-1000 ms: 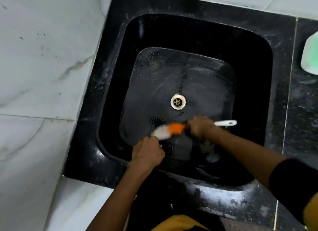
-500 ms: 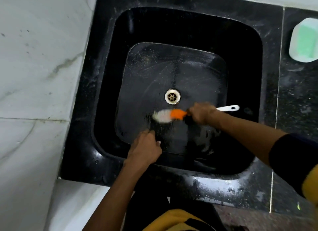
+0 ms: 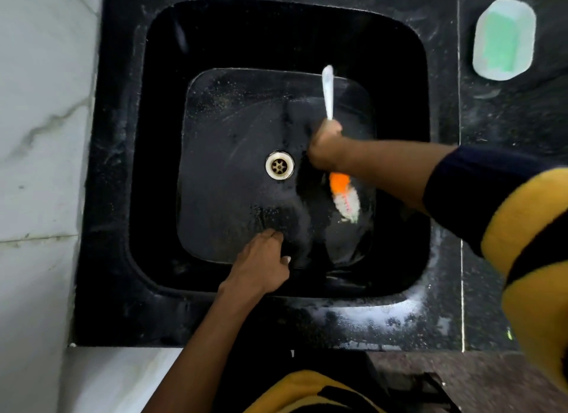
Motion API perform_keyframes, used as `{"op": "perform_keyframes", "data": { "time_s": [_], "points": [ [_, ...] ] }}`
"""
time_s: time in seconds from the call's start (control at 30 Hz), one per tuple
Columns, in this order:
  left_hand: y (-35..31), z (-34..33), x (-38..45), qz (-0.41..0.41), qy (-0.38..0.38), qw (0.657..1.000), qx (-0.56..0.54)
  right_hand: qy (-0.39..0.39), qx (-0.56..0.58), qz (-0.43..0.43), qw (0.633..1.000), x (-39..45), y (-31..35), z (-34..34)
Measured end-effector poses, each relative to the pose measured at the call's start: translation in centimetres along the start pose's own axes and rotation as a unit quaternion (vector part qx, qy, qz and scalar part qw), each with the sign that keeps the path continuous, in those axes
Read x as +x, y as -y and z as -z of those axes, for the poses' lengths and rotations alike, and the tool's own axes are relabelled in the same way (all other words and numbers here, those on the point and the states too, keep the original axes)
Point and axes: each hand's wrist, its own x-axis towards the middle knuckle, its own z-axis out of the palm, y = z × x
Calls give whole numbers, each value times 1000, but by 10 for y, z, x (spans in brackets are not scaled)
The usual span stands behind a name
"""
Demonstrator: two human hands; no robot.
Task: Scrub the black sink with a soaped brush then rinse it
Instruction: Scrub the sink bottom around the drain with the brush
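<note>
The black sink [image 3: 396, 74] fills the middle of the head view, with a pale metal drain [image 3: 279, 165] at its centre. My right hand [image 3: 325, 145] grips a brush [image 3: 342, 194] by the middle of its handle. The white handle end points to the far side; the orange neck and white soapy bristles point toward me and lie on the sink floor right of the drain. My left hand [image 3: 261, 265] rests with its fingers on the near part of the sink floor and holds nothing. Soap specks and wet streaks cover the sink floor.
A white dish with a green soap bar [image 3: 504, 39] sits on the black counter [image 3: 507, 120] at the far right. White marble wall tiles [image 3: 43, 136] stand at the left. Soapy foam lies on the near right rim of the sink.
The brush has swung from lying sideways, bristles to the left, to pointing bristles toward me on the right of the drain. My left hand stays on the near sink floor.
</note>
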Motion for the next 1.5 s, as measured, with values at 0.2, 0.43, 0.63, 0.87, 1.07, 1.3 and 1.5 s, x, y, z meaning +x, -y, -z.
{"op": "perform_keyframes", "data": {
  "time_s": [0.2,0.43,0.63,0.87,1.07,1.3,1.5],
  "points": [
    [3,1,1,0,-7,1000,-7,160,-69,3,985,45,-5,-63],
    [2,2,1,2,4,1000,-18,103,-13,164,981,9,27,-54],
    [4,3,1,15,16,999,-30,26,-34,13,999,8,-13,-54],
    [6,1,4,21,18,999,-34,-100,46,90,990,7,4,-48],
    [6,-1,4,21,10,999,-34,-28,-32,41,998,2,-18,-36],
    [8,-1,5,6,-2,999,-31,-128,147,63,979,-9,6,-51],
    [9,-1,5,5,-42,999,-29,-115,632,-181,745,-14,41,-123]
  ]
}}
